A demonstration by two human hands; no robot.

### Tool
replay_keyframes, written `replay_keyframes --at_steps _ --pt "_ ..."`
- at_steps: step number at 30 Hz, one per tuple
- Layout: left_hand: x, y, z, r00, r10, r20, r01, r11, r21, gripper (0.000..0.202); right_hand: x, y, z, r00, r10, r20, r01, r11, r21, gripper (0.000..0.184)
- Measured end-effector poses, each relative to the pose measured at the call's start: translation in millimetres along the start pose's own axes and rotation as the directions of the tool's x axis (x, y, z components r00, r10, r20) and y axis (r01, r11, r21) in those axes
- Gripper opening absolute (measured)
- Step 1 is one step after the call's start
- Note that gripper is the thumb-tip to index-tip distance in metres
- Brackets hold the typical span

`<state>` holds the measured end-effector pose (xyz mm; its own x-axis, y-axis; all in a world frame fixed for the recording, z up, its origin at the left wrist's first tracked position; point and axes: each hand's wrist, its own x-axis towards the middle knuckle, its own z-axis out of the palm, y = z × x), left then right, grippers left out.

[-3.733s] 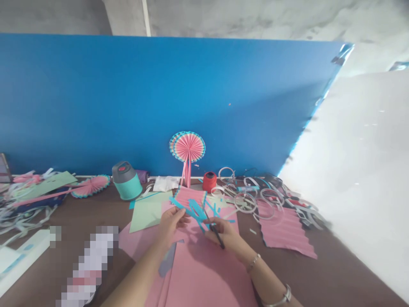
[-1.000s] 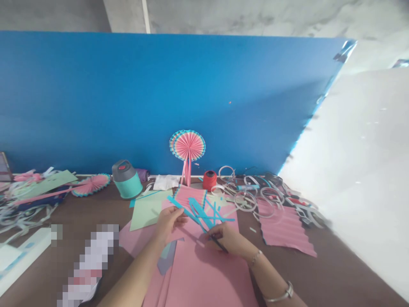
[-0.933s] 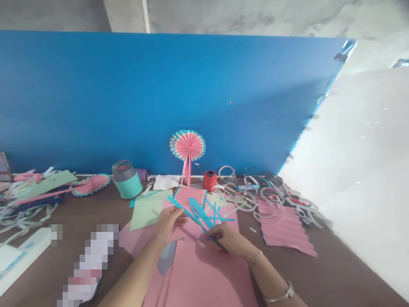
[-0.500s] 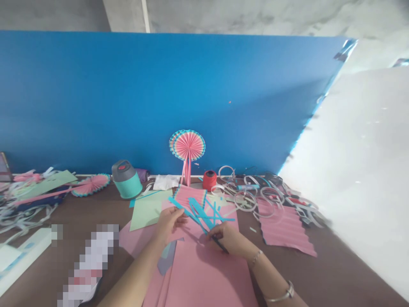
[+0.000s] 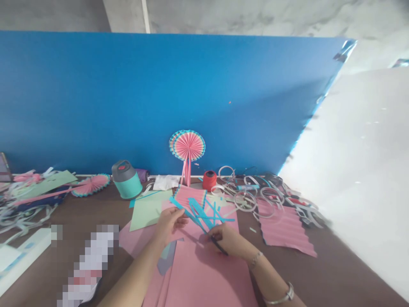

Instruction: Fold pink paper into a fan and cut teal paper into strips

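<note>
My left hand (image 5: 171, 221) pinches a narrow blue paper strip (image 5: 189, 214) near its far-left end. The strip slants down to my right hand (image 5: 226, 239), whose fingers are closed round a thin dark tool (image 5: 219, 245); its kind I cannot make out. Both hands are above pink paper sheets (image 5: 211, 277). Just beyond them, cut blue strips (image 5: 214, 218) lie crossed in a loose pile. Behind the pile is a pleated pink paper piece (image 5: 187, 194) with a blue edge. A grey-blue scrap (image 5: 166, 264) shows below my left hand.
A pink pleated fan (image 5: 188, 146) stands against the blue partition (image 5: 204, 85). Nearby are a red spool (image 5: 209, 181), a teal container (image 5: 126, 183) and a pale green sheet (image 5: 147, 211). White rings (image 5: 245, 201) and pleated pink paper (image 5: 287, 228) lie right; another fan (image 5: 92, 185) lies left.
My two hands and the strip between them have shifted only very slightly. Everything else stays in place.
</note>
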<state>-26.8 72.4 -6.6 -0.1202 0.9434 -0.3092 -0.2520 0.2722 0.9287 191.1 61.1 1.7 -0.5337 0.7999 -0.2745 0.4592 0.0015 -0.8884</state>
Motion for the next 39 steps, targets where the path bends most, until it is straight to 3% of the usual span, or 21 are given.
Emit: replay_keyframes --at_steps 9,27,39 --pt "-3.9 -0.6 3.3 0.998 0.006 0.06 -0.005 1.0 -0.006 0.025 0.6 -1.5 -0.4 1.0 0.025 -0.017 -0.025 1.0 0.01 0.027" --pt "-7.3 1.4 5.7 0.996 -0.032 0.079 0.029 0.999 0.031 0.023 2.2 1.8 0.0 0.999 0.019 -0.035 -0.02 0.999 -0.027 0.023" --pt "-4.5 0.6 5.1 1.0 -0.004 0.005 0.004 0.999 -0.054 0.025 2.7 -0.3 -0.6 1.0 0.007 -0.023 -0.007 1.0 -0.028 0.022"
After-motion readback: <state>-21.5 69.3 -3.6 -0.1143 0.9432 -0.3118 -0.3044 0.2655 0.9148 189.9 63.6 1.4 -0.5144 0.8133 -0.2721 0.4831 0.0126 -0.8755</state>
